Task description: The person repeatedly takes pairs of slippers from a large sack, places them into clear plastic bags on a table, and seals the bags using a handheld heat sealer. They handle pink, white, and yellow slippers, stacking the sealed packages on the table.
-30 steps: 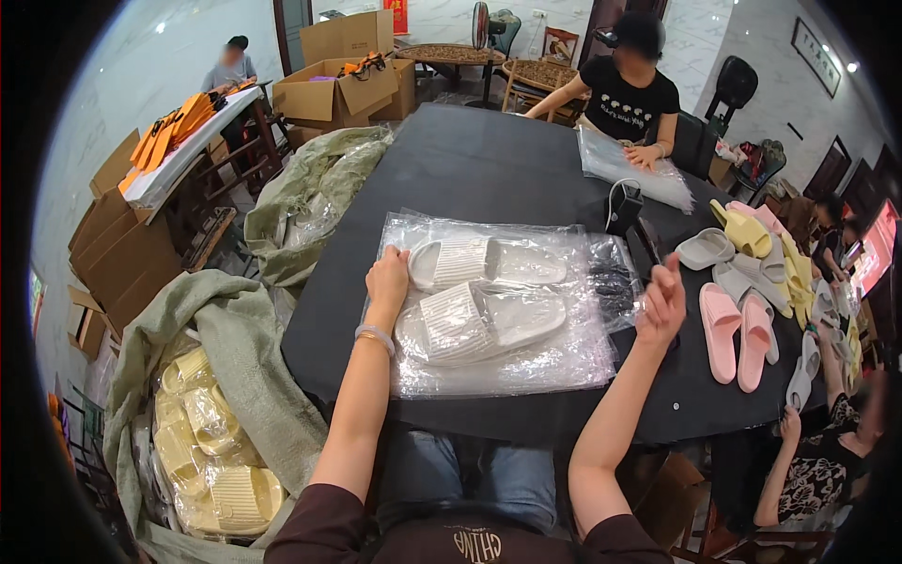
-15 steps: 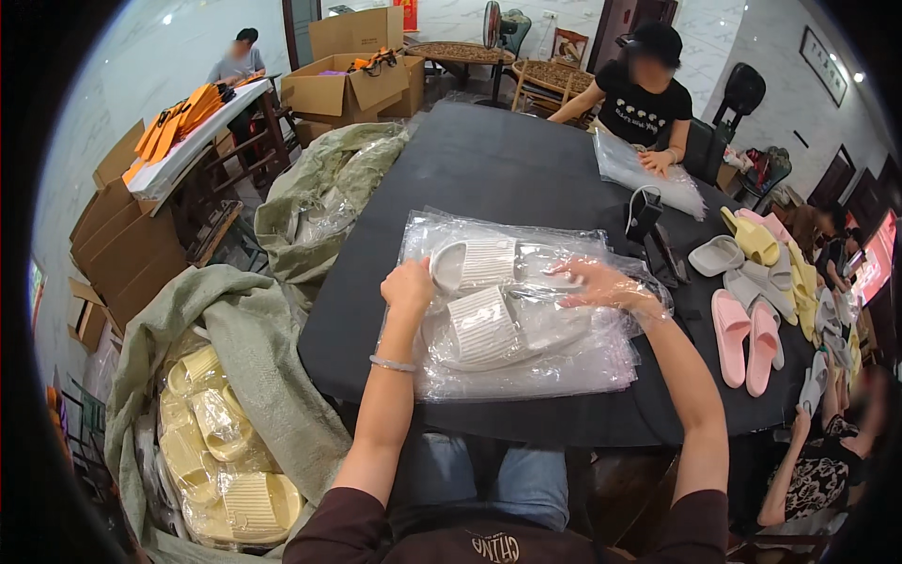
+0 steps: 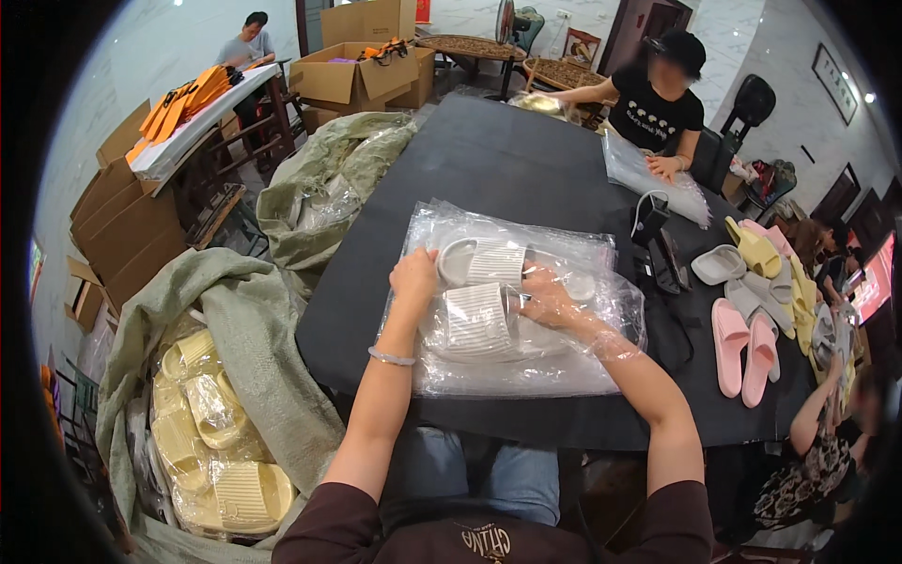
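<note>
While our right fingers (image 3: 528,299) sit inside a clear plastic bag (image 3: 601,310), curled round the heel end of a pale ribbed slipper (image 3: 477,320), our left fingers (image 3: 425,268) press lightly closed on the near edge of its mate (image 3: 487,261), which lies just beyond. Right hand (image 3: 550,303) is sheathed in film up past the wrist; left hand (image 3: 415,277) is bare and outside the bag. Both slippers lie on the stack of clear bags (image 3: 507,367), mid-desk on our side.

We judge the step as bagging: pair gathered, one slipper gripped through the film. The next move seems to call for holding both slippers together and drawing the bag mouth over them without snagging the sheets beneath.

Right of the stack: a small black device with cable (image 3: 650,224), then pink, grey and yellow slippers (image 3: 752,301). Left of it, off the black desk (image 3: 507,160), a green sack (image 3: 235,329) of bagged yellow slippers (image 3: 211,442). Beyond, a seated person (image 3: 662,103) handles more bags.
</note>
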Tool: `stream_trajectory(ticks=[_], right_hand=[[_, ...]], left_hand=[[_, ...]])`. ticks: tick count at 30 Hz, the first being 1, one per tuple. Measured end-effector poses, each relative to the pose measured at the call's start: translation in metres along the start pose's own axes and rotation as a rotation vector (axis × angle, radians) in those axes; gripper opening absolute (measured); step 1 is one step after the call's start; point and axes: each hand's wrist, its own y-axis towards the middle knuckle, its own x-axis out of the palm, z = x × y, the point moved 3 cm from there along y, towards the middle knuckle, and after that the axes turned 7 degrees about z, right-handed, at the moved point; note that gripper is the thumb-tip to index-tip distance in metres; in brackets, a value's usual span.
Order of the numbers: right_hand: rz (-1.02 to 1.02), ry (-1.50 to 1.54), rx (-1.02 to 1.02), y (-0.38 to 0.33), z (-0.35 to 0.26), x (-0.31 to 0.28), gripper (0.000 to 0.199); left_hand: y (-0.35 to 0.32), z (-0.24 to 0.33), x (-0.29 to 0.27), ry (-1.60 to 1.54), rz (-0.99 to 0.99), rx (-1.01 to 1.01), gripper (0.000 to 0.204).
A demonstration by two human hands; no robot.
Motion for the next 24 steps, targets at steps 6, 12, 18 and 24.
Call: stream_trajectory(ticks=[6, 12, 18, 24], right_hand=[[-0.231, -0.097, 0.166, -0.074, 0.052, -0.072, 0.040], [-0.026, -0.318, 0.553, -0.173, 0.069, -0.193, 0.038], [0.558, -0.530, 0.774, -0.166, 0.034, -0.314, 0.036], [0.768, 0.145, 0.583, -0.061, 0.036, -0.248, 0.025]], left_hand=[[0.006, -0.005, 0.001, 0.022, 0.055, -0.054, 0.042], [0.002, -0.003, 0.005, 0.092, 0.057, -0.015, 0.042], [0.000, 0.009, -0.008, 0.043, 0.146, -0.034, 0.037], [0.000, 0.020, -0.026, -0.124, 0.276, -0.042, 0.032]])
